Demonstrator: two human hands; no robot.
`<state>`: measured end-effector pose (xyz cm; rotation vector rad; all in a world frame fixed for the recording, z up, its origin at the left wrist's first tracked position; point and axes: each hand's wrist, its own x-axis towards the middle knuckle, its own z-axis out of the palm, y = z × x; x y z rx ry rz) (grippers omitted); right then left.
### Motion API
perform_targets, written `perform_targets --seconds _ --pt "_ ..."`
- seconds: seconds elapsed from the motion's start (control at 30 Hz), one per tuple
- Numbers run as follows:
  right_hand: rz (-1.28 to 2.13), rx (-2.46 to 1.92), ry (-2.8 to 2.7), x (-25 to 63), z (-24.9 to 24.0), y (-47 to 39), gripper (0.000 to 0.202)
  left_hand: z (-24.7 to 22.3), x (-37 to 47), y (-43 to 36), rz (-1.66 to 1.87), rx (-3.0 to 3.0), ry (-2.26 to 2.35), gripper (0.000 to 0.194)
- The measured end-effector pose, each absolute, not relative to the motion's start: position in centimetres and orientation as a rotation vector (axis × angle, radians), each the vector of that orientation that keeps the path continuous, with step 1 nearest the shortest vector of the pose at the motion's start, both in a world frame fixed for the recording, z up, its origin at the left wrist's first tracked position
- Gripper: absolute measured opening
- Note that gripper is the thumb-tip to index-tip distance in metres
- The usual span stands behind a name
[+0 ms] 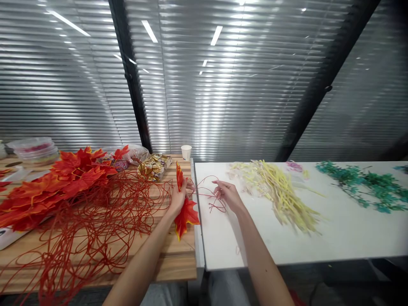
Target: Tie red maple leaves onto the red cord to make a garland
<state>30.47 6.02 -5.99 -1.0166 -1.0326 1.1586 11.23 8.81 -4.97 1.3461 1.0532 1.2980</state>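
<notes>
On our left, the wood table (pixel 177 265) had a streaked, striped grain; on our right, the white table (pixel 318 247) was smooth and plain. Thin, springy red cords (pixel 79 233) spread in tangled loops across the wood, some drooping over its near edge. Behind them lay a heap of leaves (pixel 76 174), flat, pointed and lobed. Near the back stood crinkled, shiny gold packets (pixel 153 166), a white cup (pixel 186 153) and clear round tubs (pixel 33 149). The white table bore limp yellow strands (pixel 283 193) and feathery green sprigs (pixel 372 187).

The leaf (pixel 186 216) we held was red with yellow-orange edges and sharp tips. It stood roughly on end above the wood table's right edge, beside the seam, showing above and below our left hand (pixel 179 194). We could not tell whether it was one leaf or several.

Our left fingers were closed around its middle. Our right hand (pixel 228 194) was over the white table, its fingers bent with the forefinger standing out. A fine red cord (pixel 218 208) looped between the hands and met those right fingers; we could not tell whether they were pinched on it.
</notes>
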Motion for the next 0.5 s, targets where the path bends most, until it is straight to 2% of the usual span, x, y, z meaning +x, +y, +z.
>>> perform_targets --seconds 0.2,0.5 --pt "1.270 -0.968 -1.109 29.7 -5.6 5.5 0.041 -4.8 11.3 8.8 1.255 1.438 0.981 0.034" --pt "1.319 -0.918 -1.206 28.0 -6.0 5.6 0.031 -4.5 11.5 8.6 1.063 1.447 0.824 0.021"
